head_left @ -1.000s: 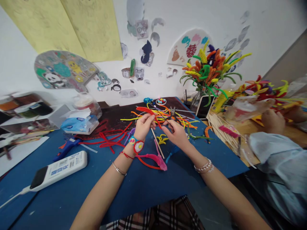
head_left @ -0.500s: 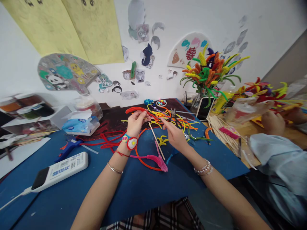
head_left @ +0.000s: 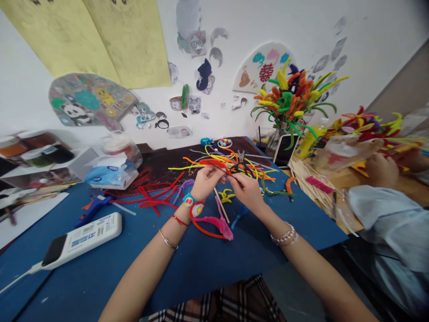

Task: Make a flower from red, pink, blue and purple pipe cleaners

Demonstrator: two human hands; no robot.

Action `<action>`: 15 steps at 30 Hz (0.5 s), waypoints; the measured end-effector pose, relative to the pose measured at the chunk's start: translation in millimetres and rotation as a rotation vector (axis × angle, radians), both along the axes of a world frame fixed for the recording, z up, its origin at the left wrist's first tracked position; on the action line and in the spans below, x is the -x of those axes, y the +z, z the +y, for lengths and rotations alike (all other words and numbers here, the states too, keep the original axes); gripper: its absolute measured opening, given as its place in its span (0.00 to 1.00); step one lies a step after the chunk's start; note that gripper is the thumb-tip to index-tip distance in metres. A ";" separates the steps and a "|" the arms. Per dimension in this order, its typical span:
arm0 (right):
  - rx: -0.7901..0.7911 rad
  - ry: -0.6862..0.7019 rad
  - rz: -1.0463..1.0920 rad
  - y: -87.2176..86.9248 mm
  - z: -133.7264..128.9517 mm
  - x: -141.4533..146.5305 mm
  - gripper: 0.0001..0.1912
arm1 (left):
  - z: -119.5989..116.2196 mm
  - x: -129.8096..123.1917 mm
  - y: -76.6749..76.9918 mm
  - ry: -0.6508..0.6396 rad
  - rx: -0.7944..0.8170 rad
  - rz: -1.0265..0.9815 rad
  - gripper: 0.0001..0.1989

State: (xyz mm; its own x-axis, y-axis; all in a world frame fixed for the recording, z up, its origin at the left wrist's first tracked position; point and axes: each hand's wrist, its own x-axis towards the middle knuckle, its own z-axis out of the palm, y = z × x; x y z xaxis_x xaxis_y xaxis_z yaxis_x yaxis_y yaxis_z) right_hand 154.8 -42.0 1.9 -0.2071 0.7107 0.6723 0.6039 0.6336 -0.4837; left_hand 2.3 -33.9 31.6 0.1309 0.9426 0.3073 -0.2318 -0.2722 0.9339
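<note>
My left hand (head_left: 207, 183) pinches a red pipe cleaner (head_left: 214, 163), whose fuzzy part shows just beyond the fingers. The thumb and fingers of my right hand (head_left: 247, 191) are closed on its thin end. Both hands are close together above the table. Beyond them lie a pair of pliers (head_left: 241, 157) and a tangle of yellow and orange pipe cleaners (head_left: 264, 172). A small yellow pipe cleaner piece (head_left: 227, 196), a wooden stick (head_left: 222, 206) and a pink pipe cleaner piece (head_left: 225, 227) rest between my forearms. Loose red pipe cleaners (head_left: 156, 197) spread to the left.
A blue glue gun (head_left: 94, 209), a white power bank (head_left: 83, 237) and a tissue pack (head_left: 109, 172) are at left. A vase of pipe cleaner flowers (head_left: 291, 105) and a phone (head_left: 284, 150) stand at right. Farther right, another person's hand (head_left: 381, 171) works beside wooden sticks (head_left: 308, 179).
My left hand has moved right and slightly down with the red pipe cleaner, closer to my right hand. My right hand's fingers, stretched out before, have closed on the pipe cleaner's end.
</note>
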 end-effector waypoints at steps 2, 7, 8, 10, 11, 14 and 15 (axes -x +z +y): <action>0.002 0.003 -0.006 0.5 -0.4 0.1 0.14 | 0.4 1.0 0.2 0.007 0.000 -0.026 0.11; 0.015 0.022 -0.029 -0.7 -0.8 1.5 0.14 | -0.9 -0.4 1.4 0.012 0.009 -0.066 0.14; 0.017 0.027 -0.032 -1.1 -0.9 1.8 0.14 | -1.2 -1.2 1.3 0.016 0.011 -0.073 0.14; 0.018 0.033 -0.034 -1.4 -1.2 2.1 0.14 | -1.0 -2.7 0.7 0.029 0.014 -0.087 0.15; 0.019 0.034 -0.033 -1.2 -1.5 2.1 0.14 | -0.5 -3.0 0.2 0.037 0.016 -0.094 0.14; 0.024 0.024 -0.029 0.3 -2.5 1.7 0.14 | 2.1 -1.7 -0.9 0.061 0.031 -0.115 0.13; 0.029 0.020 -0.030 0.8 -2.6 1.4 0.14 | 3.1 -0.4 -1.0 0.068 0.040 -0.122 0.12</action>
State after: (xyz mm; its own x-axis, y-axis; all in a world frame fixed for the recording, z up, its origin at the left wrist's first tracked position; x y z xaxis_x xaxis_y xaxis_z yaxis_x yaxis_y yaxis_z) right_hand 153.4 -44.6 2.7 -0.2412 0.7253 0.6448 0.6062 0.6315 -0.4836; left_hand 2.7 -30.8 30.6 0.0303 0.9598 0.2791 -0.3267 -0.2544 0.9102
